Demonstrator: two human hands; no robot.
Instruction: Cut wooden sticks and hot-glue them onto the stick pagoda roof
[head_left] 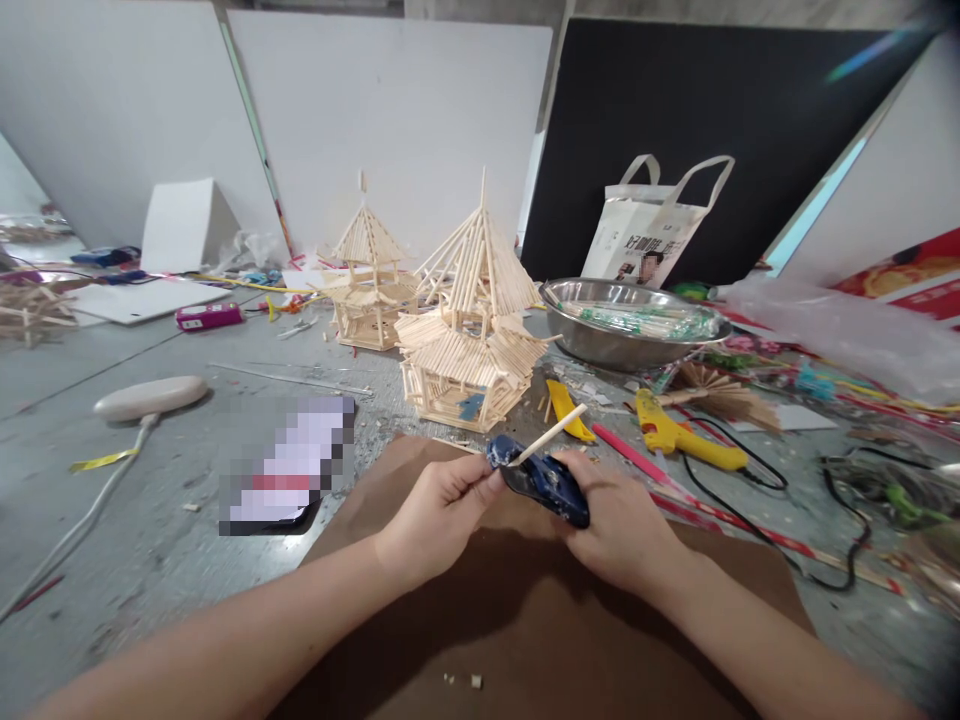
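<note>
My left hand (442, 515) pinches the near end of a thin pale wooden stick (555, 433), thumb against fingers, right at the tip of a dark blue hand cutter (555, 487). My right hand (622, 520) is wrapped round the body of that cutter. The stick crosses the cutter's tip and points up to the right; how the jaws meet it is hidden. Just beyond stands a pavilion model made of sticks (476, 345), with a pointed roof. Small cut bits (476, 682) lie on the brown mat (525, 630) beneath my arms.
A second stick pavilion (367, 270) stands behind on the left. A phone (289, 465) lies left of the mat. To the right are a yellow glue gun (686, 437) with a black cord, a yellow-handled tool (570, 410), and a metal bowl (592, 345) of packaged sticks.
</note>
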